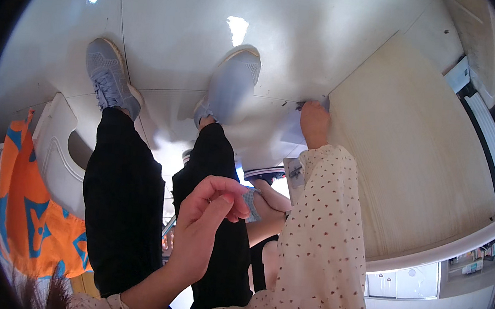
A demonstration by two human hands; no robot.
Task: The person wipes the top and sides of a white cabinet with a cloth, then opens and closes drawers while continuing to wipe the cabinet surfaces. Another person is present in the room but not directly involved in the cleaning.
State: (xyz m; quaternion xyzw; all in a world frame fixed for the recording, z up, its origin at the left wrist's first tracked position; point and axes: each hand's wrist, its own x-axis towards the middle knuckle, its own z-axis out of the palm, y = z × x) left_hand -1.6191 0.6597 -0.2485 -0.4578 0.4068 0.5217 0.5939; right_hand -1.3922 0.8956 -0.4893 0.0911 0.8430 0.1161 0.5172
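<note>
My right hand (pixel 315 121) reaches down to the glossy white tile floor (pixel 175 22), at the foot of a pale wood-grain panel (pixel 416 162). Its fingers close on a thin grey item (pixel 325 102); most of this is hidden under the hand, so I cannot tell its kind. In front of my black trouser legs (pixel 124 205), my left hand (pixel 208 215) hangs in the air. Its fingers are curled in and the thumb rests near them, with nothing visible in the grip. A small dark scrap (pixel 284 104) lies on the floor left of my right hand.
My grey lace-up shoes (pixel 109 76) stand apart on the tiles. At left, orange and blue patterned fabric (pixel 35 219) hangs beside a white moulded panel (pixel 62 150). Behind my legs, another person's bare leg and dark shoe (pixel 265 173) show. White cabinets (pixel 400 285) stand lower right.
</note>
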